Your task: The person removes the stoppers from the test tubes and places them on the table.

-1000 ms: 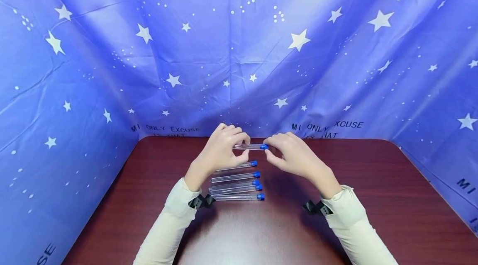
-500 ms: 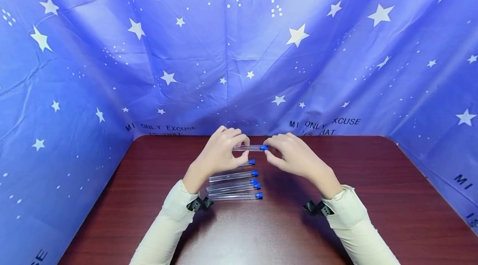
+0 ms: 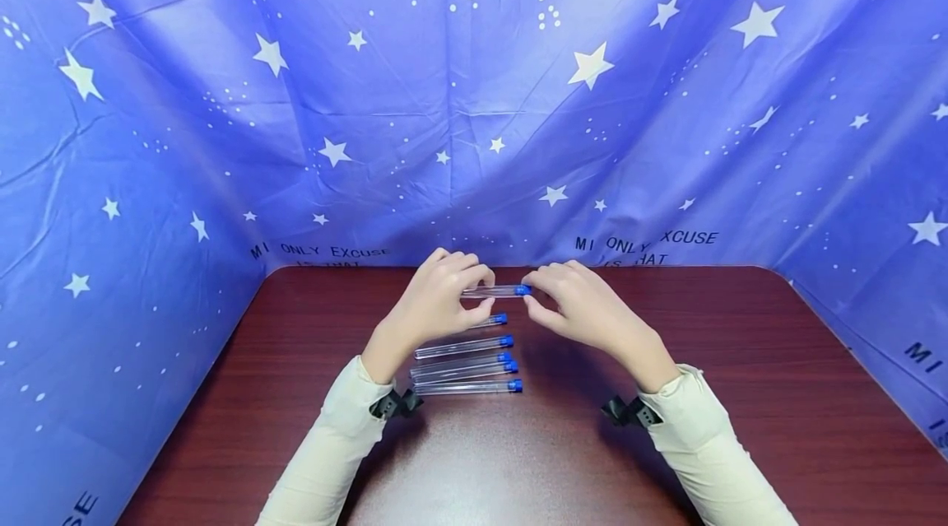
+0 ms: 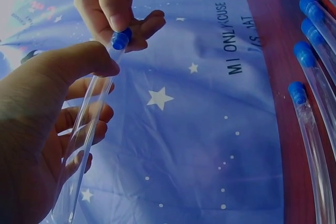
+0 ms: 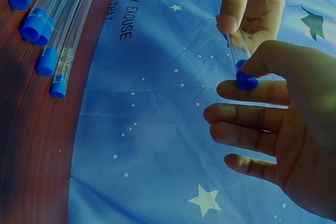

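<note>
A clear test tube with a blue cap is held level above the far part of the table, between the two hands. My left hand pinches the tube's clear body between thumb and fingers; in the left wrist view the tube runs along the palm. My right hand pinches the blue cap between thumb and index finger, its other fingers spread apart. Below the left hand, several capped test tubes lie on the table, caps to the right. The left hand partly hides the farthest one.
The dark red-brown wooden table has rounded far corners. A blue curtain with white stars and lettering stands along its back and both sides. Black wrist cameras sit at both cuffs.
The head view has shifted slightly. Both hands keep nearly the same pose on the test tube and its cap, and the tubes on the table lie as before.
</note>
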Demonstrator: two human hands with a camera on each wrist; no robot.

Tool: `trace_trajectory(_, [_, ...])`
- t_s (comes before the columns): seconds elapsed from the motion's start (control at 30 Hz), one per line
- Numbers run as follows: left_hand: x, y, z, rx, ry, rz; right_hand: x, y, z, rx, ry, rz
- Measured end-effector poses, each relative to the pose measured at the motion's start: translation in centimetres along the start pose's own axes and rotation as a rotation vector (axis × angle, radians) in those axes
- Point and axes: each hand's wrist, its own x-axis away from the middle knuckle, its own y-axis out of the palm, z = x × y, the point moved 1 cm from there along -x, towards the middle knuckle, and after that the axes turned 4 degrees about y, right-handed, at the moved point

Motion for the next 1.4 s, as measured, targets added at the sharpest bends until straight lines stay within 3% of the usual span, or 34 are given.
trace_trajectory(0.33, [0.09,-0.08,0.15,-0.013,0.029,0.029,0.16,-0.11,-0.26,0.009,-0.041,0.010])
trace_trajectory(0.67, [-0.07,-0.30,0.24,0.013,0.006,-0.007,0.24,0.09,-0.31,0.142,-0.149,0.181])
trace_trajectory(0.97, [-0.09,-0.40,0.38,0.037,0.007,-0.034,0.15,0.03,0.23,0.107,-0.189,0.172])
trace_trajectory(1.4, [-0.08,-0.27,0.64,-0.004,0.026,-0.029,0.03,0.14,0.00,0.103,-0.222,0.189])
